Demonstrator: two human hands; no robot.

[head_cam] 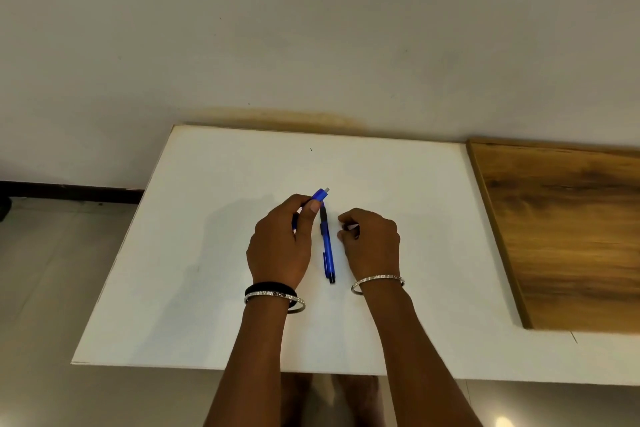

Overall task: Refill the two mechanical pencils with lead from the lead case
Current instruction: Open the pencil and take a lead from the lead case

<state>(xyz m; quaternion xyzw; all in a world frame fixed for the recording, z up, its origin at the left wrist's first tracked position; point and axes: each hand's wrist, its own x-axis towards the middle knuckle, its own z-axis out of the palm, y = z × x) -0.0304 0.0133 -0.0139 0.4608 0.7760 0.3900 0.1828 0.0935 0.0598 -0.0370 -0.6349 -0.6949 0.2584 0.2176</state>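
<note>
The white table (214, 288) fills the middle of the frame, with a wooden board (568, 236) at the right edge. My left hand (280, 246) sits just left of centre, fingers closed around a blue mechanical pencil (319, 195) — its top end pokes up past my thumb. My right hand (372, 243) is curled shut on something small and pale that I can't make out. Between my hands the second blue pencil (327, 250) lies on the table — pointing up-frame.
</note>
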